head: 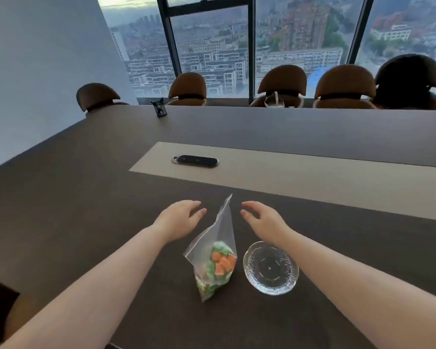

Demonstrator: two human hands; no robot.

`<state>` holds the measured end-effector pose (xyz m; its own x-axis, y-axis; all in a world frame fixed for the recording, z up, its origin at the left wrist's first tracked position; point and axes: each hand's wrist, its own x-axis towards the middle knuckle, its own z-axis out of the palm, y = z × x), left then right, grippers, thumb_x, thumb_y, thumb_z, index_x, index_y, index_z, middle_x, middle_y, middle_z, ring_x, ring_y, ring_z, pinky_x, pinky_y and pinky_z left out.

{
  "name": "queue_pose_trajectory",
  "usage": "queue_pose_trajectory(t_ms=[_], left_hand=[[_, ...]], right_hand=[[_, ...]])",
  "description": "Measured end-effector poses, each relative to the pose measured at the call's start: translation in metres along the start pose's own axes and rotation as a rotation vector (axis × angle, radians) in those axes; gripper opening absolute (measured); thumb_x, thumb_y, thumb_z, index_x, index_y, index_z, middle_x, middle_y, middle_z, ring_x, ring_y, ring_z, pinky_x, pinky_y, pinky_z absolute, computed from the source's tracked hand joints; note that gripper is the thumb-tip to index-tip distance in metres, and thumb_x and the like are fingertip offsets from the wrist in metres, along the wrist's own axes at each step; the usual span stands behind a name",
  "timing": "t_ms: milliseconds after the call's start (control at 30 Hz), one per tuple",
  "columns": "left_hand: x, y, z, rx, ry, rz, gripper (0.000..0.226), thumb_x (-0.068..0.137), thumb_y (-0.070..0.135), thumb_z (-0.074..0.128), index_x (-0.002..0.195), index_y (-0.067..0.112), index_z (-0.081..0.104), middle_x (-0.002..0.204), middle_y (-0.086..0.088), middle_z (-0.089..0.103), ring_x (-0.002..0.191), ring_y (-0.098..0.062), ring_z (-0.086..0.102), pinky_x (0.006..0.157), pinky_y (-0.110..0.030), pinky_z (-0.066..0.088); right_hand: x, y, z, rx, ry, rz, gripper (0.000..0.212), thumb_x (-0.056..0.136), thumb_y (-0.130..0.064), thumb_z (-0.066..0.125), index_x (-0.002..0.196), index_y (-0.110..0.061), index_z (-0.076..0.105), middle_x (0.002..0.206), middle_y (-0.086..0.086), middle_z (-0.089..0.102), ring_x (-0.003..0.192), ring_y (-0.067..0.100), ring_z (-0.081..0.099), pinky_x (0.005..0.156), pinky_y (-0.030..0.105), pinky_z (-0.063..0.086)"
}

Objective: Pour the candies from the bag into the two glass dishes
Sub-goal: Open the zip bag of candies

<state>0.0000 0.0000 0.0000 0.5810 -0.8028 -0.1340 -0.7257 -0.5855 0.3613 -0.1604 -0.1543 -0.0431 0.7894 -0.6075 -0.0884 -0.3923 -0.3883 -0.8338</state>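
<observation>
A clear zip bag [218, 238] stands upright on the dark table, its top corner pointing up and away from me. Orange and green candies [218, 267] fill its lower part. A round ribbed glass dish [271, 268] sits just right of the bag and holds nothing; only this one dish shows. My left hand [179, 217] hovers left of the bag's upper half, fingers apart, not touching it. My right hand [262, 217] hovers to the right of the bag's top, fingers apart, with its forearm passing over the dish's right rim.
A pale strip [312, 177] runs along the table's middle with a black oval socket cover [195, 161] in it. A small black stand [159, 108] sits at the far edge. Brown chairs [282, 84] line the far side before the windows.
</observation>
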Motion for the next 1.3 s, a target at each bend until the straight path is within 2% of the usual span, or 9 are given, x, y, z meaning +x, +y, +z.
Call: queue_pose_trajectory(t_ms=[100,167,233,467,600,767,900,1100,1300], left_hand=[[-0.001,0.002,0.006,-0.077,-0.032,-0.033,0.048,0.083,0.056,0.054,0.111,0.020,0.067,0.111,0.004,0.070,0.106,-0.015,0.063,0.093,-0.034,0.051],[-0.003,0.007,0.009,-0.116,-0.051,-0.027,0.044,0.078,0.056,0.061,0.099,0.019,0.072,0.092,0.007,0.070,0.092,-0.012,0.065,0.084,-0.031,0.054],[-0.004,0.010,0.012,-0.131,-0.056,-0.014,0.039,0.078,0.051,0.064,0.094,0.017,0.073,0.085,0.007,0.069,0.087,-0.012,0.065,0.082,-0.030,0.054],[0.001,0.010,0.015,-0.180,-0.010,-0.030,0.020,0.084,0.025,0.061,0.088,0.012,0.075,0.083,-0.003,0.073,0.080,-0.016,0.063,0.076,-0.029,0.051],[0.003,0.008,0.015,-0.249,-0.027,-0.055,0.019,0.085,0.023,0.062,0.087,0.009,0.074,0.079,-0.003,0.070,0.076,-0.016,0.061,0.074,-0.030,0.052],[0.001,0.007,0.020,-0.304,-0.080,-0.048,0.012,0.079,0.020,0.067,0.082,0.009,0.073,0.074,0.001,0.067,0.069,-0.010,0.059,0.071,-0.026,0.053],[0.000,0.008,0.023,-0.441,-0.072,-0.087,0.010,0.082,0.018,0.068,0.084,0.009,0.072,0.080,-0.005,0.071,0.072,-0.013,0.064,0.072,-0.027,0.057],[-0.002,0.006,0.032,-0.605,-0.092,-0.147,0.010,0.083,0.017,0.067,0.075,0.014,0.070,0.075,-0.005,0.069,0.069,-0.014,0.062,0.072,-0.028,0.057],[-0.004,0.008,0.036,-0.582,-0.129,-0.160,0.017,0.088,0.017,0.061,0.092,0.004,0.071,0.087,-0.011,0.073,0.073,-0.013,0.065,0.073,-0.026,0.058]], right_hand=[[0.002,0.005,0.013,-0.078,-0.039,0.007,0.032,0.093,-0.031,0.053,0.120,-0.017,0.061,0.123,0.001,0.064,0.115,0.018,0.057,0.097,0.030,0.042],[0.002,0.004,0.022,-0.082,-0.075,0.016,0.028,0.092,-0.030,0.054,0.114,-0.016,0.064,0.116,0.002,0.068,0.108,0.018,0.059,0.092,0.028,0.043],[0.004,0.001,0.029,-0.084,-0.082,0.017,0.026,0.092,-0.030,0.054,0.109,-0.014,0.066,0.110,0.003,0.069,0.103,0.019,0.060,0.087,0.029,0.044],[0.010,-0.002,0.041,-0.017,-0.090,0.045,0.024,0.089,-0.028,0.057,0.091,-0.009,0.071,0.096,0.009,0.072,0.090,0.023,0.063,0.076,0.032,0.045],[0.012,-0.004,0.044,0.130,-0.118,0.099,0.020,0.088,-0.027,0.060,0.087,-0.010,0.071,0.093,0.011,0.075,0.090,0.024,0.068,0.087,0.042,0.055],[0.010,-0.009,0.048,0.236,-0.199,0.139,0.025,0.090,-0.027,0.059,0.093,-0.005,0.071,0.092,0.007,0.075,0.078,0.011,0.068,0.080,0.030,0.058],[0.008,-0.010,0.049,0.400,-0.247,0.197,0.027,0.091,-0.030,0.058,0.091,-0.005,0.070,0.087,0.008,0.074,0.082,0.017,0.070,0.073,0.027,0.057],[0.007,-0.012,0.050,0.566,-0.285,0.246,0.027,0.092,-0.024,0.058,0.092,0.001,0.069,0.082,0.011,0.073,0.074,0.018,0.070,0.063,0.024,0.055],[0.007,-0.012,0.043,0.541,-0.344,0.283,0.017,0.089,-0.014,0.061,0.089,0.001,0.070,0.086,0.014,0.074,0.073,0.019,0.069,0.061,0.023,0.054]])
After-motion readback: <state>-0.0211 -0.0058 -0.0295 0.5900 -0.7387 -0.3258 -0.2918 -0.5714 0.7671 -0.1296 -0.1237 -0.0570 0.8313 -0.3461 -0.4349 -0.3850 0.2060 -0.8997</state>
